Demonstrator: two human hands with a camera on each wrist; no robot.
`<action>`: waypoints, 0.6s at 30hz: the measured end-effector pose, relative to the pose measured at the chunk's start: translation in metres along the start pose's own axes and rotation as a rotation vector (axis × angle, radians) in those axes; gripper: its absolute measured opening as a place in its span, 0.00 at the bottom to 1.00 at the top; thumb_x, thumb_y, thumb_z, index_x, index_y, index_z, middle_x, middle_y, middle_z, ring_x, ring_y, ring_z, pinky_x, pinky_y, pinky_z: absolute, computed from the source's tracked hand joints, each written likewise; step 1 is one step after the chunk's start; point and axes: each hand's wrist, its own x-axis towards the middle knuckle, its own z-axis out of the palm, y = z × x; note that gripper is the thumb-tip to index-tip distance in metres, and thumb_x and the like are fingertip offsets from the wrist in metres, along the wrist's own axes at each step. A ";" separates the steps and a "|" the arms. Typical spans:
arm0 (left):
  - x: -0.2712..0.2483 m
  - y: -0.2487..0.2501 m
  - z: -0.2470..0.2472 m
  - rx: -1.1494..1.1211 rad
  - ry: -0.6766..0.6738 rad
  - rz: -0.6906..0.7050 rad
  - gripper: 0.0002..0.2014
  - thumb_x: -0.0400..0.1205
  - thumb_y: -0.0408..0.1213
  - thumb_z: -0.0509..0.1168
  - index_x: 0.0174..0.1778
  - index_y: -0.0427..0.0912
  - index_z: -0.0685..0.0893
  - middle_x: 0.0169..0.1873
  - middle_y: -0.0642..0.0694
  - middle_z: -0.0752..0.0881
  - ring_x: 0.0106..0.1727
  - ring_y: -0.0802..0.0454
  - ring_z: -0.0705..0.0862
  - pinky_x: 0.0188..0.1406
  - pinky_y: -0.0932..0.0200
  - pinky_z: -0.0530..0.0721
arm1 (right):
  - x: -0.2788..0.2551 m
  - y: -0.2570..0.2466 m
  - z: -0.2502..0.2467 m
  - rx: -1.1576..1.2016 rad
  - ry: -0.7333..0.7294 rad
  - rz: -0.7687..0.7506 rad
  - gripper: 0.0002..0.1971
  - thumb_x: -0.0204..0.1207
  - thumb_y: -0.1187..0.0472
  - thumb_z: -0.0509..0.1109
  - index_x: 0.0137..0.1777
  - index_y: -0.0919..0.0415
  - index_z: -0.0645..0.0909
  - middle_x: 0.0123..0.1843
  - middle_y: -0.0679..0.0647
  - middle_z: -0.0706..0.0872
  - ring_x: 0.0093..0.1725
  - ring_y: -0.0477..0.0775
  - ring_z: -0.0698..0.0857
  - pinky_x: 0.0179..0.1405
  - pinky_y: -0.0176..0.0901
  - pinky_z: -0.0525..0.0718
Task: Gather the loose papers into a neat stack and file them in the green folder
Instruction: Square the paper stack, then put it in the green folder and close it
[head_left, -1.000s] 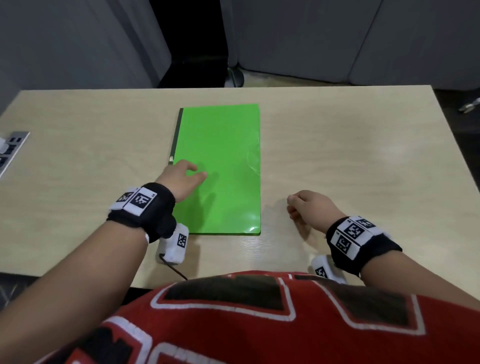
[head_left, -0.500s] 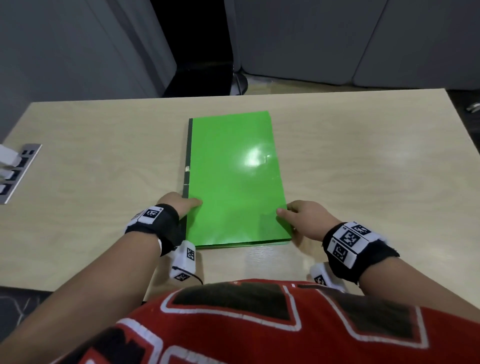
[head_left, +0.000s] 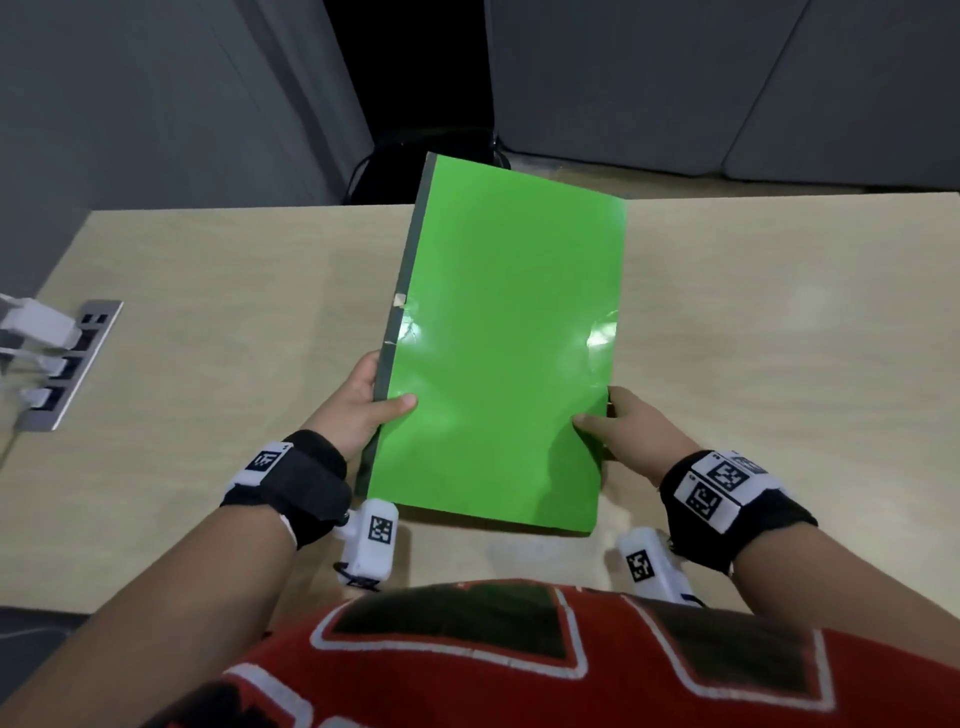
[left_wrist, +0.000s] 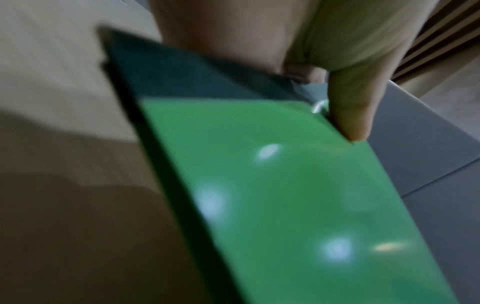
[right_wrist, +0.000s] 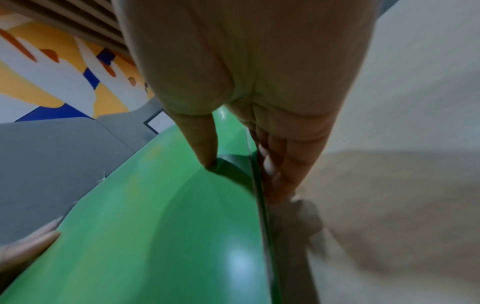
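The green folder (head_left: 504, 338) is closed and held up off the table, tilted with its far end raised. My left hand (head_left: 371, 402) pinches its dark spine edge, thumb on the cover and fingers underneath. My right hand (head_left: 605, 423) pinches the open edge the same way. In the left wrist view the thumb (left_wrist: 353, 111) presses the folder (left_wrist: 298, 205) near its spine. In the right wrist view the thumb (right_wrist: 200, 144) lies on the cover (right_wrist: 161, 226) and the fingers (right_wrist: 280, 168) curl under it. No loose papers show in any view.
The light wooden table (head_left: 234, 338) spreads on both sides of the folder. A grey socket strip (head_left: 67, 364) with white plugs sits at its left edge. Grey partition panels (head_left: 727, 88) stand behind the table.
The folder lay flat on the table with my hands at its near corners. Both hands have taken hold of its side edges and lifted it toward me.
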 end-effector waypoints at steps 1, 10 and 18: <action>0.000 -0.002 -0.012 -0.002 0.006 -0.003 0.23 0.79 0.20 0.62 0.64 0.48 0.70 0.53 0.56 0.83 0.44 0.74 0.86 0.40 0.78 0.80 | 0.004 -0.008 0.008 -0.029 0.008 -0.006 0.24 0.78 0.54 0.70 0.71 0.62 0.72 0.61 0.58 0.84 0.60 0.61 0.84 0.65 0.61 0.82; 0.021 -0.035 -0.137 0.209 0.237 -0.238 0.21 0.76 0.33 0.71 0.64 0.47 0.73 0.57 0.41 0.84 0.58 0.40 0.84 0.62 0.46 0.81 | 0.047 -0.095 0.099 -0.258 0.039 -0.121 0.13 0.75 0.60 0.71 0.35 0.57 0.70 0.38 0.57 0.83 0.43 0.61 0.86 0.41 0.46 0.81; 0.043 -0.065 -0.182 0.457 0.372 -0.432 0.21 0.75 0.34 0.72 0.62 0.37 0.76 0.57 0.38 0.85 0.53 0.39 0.83 0.59 0.47 0.80 | 0.062 -0.132 0.150 -0.405 -0.119 -0.166 0.11 0.79 0.68 0.62 0.55 0.68 0.85 0.50 0.64 0.89 0.50 0.63 0.86 0.43 0.44 0.82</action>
